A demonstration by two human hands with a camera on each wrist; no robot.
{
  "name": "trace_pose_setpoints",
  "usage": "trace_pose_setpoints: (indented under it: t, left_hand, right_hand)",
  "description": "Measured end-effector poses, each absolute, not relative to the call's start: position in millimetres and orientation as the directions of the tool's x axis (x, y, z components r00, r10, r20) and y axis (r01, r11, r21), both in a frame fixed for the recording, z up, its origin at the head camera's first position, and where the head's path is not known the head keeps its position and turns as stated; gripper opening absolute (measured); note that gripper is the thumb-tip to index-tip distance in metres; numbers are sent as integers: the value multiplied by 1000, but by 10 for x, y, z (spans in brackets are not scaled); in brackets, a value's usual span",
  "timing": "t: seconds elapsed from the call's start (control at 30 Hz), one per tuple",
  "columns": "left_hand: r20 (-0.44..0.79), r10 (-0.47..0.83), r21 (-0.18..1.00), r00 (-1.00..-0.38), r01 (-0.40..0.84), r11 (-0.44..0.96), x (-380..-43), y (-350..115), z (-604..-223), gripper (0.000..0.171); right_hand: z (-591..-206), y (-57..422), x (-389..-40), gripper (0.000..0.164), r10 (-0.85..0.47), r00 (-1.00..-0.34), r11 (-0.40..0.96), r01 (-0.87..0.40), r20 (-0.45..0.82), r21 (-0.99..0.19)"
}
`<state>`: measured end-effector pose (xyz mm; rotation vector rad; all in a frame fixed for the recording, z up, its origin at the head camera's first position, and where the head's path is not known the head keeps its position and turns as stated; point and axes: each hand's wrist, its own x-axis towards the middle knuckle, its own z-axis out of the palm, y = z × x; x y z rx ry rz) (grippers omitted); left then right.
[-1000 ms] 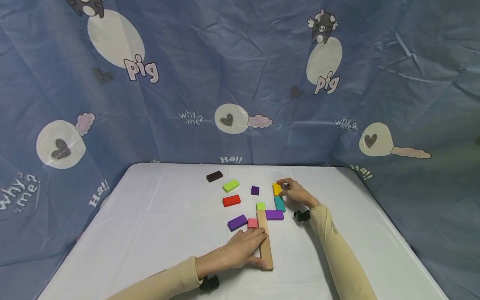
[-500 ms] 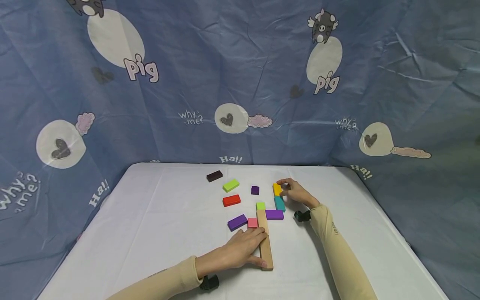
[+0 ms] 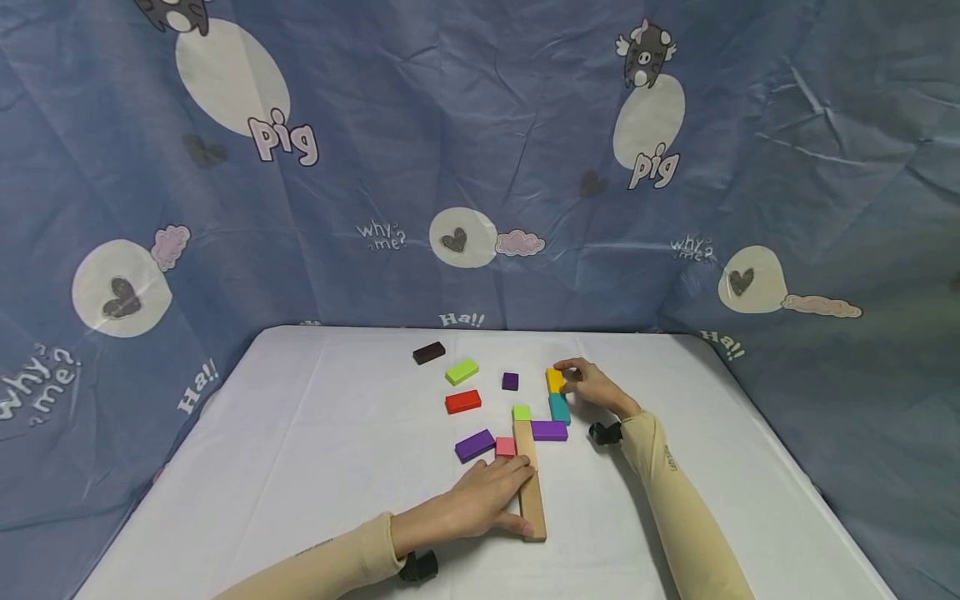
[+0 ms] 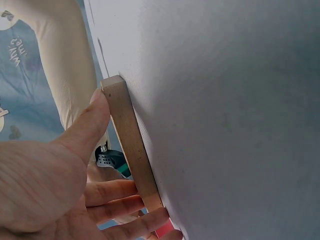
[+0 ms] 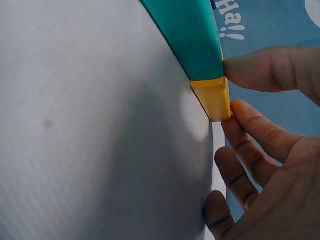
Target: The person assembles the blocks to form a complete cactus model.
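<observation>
In the head view my left hand (image 3: 487,497) lies over a long plain wooden strip (image 3: 532,508), thumb at its near end and fingertips farther up. The left wrist view shows the extended thumb (image 4: 92,120) against the wood. Beyond it my right hand (image 3: 596,387) pinches a yellow block (image 3: 554,380) between thumb and index finger. That block stands end to end with a teal block (image 3: 559,407), as the right wrist view also shows. A purple block (image 3: 550,431) joins the strip's right side near the teal one. A light green block (image 3: 521,412) sits at the strip's far end.
A pink block (image 3: 506,447) touches the strip's left side, beside another purple block (image 3: 475,447). Farther back lie a red block (image 3: 463,402), a longer green block (image 3: 462,372), a dark brown block (image 3: 429,353) and a dark purple one (image 3: 510,381). A blue patterned cloth (image 3: 480,167) hangs behind.
</observation>
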<state>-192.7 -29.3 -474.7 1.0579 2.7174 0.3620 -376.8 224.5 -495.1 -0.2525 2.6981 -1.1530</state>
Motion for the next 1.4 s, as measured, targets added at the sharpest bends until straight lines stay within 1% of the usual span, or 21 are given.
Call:
trace_pose_setpoints:
  t: [0.2,0.47,0.73,0.93,1.23,1.4]
  left_hand:
    - [-93,689,286,-719,643,710,-1918,-300,-4737,85]
    - [-95,687,279,-720,643,713,-1911,-301,-4738,87]
    - [-101,687,302,-719,636,710,-1922,-297,-4742,86]
    - [-94,686,293,-721,639,711,-1933,-294,-4759,86]
    - [-102,679,281,-727,633,721,-1915,-296,-4740,84]
    - [-107,681,293,-725,631,718,-1920,-295,-4739,84]
  right_hand:
    - [-4952,2244,-3759,53,-229,-967,673,-74,-113,-736]
    - [-4984,2248,-3768,60,-201,-974,645,-53,-102,-762]
    - [-4928,2249,-3719,52,-175,-984,588,-92,-15,-804]
    - [-4913,2261,-3693,47,-163,-986,547,-103,15,-831]
    - [-4975,2264,-3641,46,-159,-986,534,-45,-47,-844]
    - [-4973,2248,-3599,48,-183,-981,522,-41,-64,-852]
